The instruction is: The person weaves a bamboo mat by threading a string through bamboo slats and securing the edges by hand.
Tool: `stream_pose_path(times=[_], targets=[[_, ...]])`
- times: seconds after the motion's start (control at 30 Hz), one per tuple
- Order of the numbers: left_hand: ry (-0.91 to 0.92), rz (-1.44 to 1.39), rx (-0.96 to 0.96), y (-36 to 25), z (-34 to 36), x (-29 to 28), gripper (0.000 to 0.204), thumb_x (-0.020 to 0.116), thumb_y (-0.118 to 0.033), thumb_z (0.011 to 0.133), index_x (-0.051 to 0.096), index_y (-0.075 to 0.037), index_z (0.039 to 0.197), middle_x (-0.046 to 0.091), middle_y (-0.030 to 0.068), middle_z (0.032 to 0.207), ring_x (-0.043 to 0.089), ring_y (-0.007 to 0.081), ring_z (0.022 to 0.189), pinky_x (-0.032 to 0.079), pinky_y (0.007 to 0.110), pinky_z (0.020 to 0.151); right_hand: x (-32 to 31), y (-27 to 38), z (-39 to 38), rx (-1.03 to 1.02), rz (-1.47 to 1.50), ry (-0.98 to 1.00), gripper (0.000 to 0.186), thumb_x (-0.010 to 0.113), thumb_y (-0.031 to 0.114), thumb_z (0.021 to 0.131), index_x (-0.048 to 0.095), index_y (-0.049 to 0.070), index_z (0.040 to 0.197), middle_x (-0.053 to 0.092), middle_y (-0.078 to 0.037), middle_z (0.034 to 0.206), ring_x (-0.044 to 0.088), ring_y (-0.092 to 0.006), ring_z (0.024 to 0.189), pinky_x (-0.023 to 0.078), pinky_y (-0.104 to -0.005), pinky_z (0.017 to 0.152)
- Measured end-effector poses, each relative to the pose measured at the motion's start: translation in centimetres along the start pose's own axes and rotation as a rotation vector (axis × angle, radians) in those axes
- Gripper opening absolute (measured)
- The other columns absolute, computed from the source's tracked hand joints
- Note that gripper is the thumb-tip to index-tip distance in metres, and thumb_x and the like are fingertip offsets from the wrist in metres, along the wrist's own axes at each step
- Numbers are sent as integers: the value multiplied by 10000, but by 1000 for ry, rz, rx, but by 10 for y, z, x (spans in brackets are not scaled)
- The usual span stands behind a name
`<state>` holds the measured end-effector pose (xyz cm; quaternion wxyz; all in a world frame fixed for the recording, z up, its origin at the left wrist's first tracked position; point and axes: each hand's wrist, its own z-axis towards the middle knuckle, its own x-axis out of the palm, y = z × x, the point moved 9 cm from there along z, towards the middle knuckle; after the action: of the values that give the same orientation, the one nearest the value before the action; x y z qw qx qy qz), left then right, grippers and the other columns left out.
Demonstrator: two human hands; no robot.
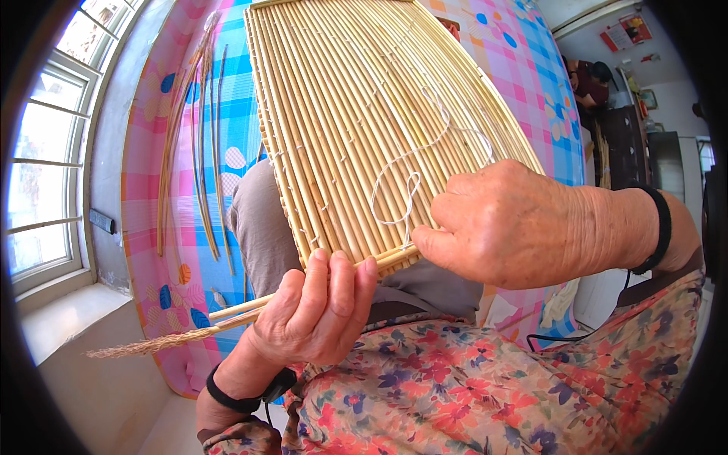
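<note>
Across my lap lies a mat of straight pale stalks [364, 121], bound side by side with white stitches. My left hand [318, 307] is closed round its near left corner, gripping the mat's edge together with loose stalks. One of these ends in a feathery seed head [144, 345] that sticks out to the left. At the near right edge my right hand [500, 220] is closed, thumb and fingers pinched together at the mat's border. White thread [394, 221] loops over the mat and runs down to the edge beside this hand. Whatever sits inside the pinch is hidden.
More long dry stalks [205, 136] lie at the left on a pink and blue checked cloth [235, 68]. A barred window [49, 167] with a sill stands at the far left. Another person [590, 82] is in the background at the upper right, near dark furniture [623, 144].
</note>
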<state>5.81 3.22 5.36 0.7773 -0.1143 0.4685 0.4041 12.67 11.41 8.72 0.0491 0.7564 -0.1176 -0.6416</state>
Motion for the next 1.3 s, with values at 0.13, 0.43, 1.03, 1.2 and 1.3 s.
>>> stream_pose_path(times=[0.13, 0.43, 1.03, 1.2, 1.3], targets=[[2, 3, 11, 0, -1, 1, 232, 580, -148, 880, 678, -27, 1053, 637, 108, 931, 637, 229, 867, 475, 278, 613, 1, 0, 0, -2, 2, -23, 94, 598, 98, 710, 538, 34, 742, 485, -48, 615, 568, -193, 569, 482, -308, 459], [5, -16, 3, 2, 0, -1, 238, 577, -139, 873, 677, -24, 1056, 633, 111, 933, 640, 235, 874, 472, 278, 614, 3, -1, 3, 8, -13, 15, 115, 604, 99, 709, 573, 19, 785, 486, -50, 621, 562, -190, 562, 475, -303, 451], [-7, -42, 13, 4, -5, -1, 240, 556, -112, 859, 680, -8, 1037, 636, 126, 927, 647, 244, 863, 486, 284, 610, 8, 0, 13, 20, 83, -41, 78, 580, 102, 726, 579, 31, 694, 599, -114, 636, 646, -250, 635, 534, -349, 551], [-20, -49, 19, 5, -5, -1, 241, 562, -108, 858, 677, 4, 1038, 638, 133, 928, 647, 252, 861, 490, 290, 616, 13, 1, 14, -4, 63, -81, 88, 585, 103, 703, 520, 47, 723, 503, -59, 628, 572, -215, 570, 486, -317, 475], [-34, -49, 24, 5, -6, 1, 243, 563, -108, 858, 675, 9, 1039, 638, 136, 933, 646, 255, 861, 492, 297, 622, 14, 3, 16, 8, 40, -77, 84, 580, 103, 706, 514, 51, 714, 506, -61, 627, 575, -224, 575, 488, -323, 477]])
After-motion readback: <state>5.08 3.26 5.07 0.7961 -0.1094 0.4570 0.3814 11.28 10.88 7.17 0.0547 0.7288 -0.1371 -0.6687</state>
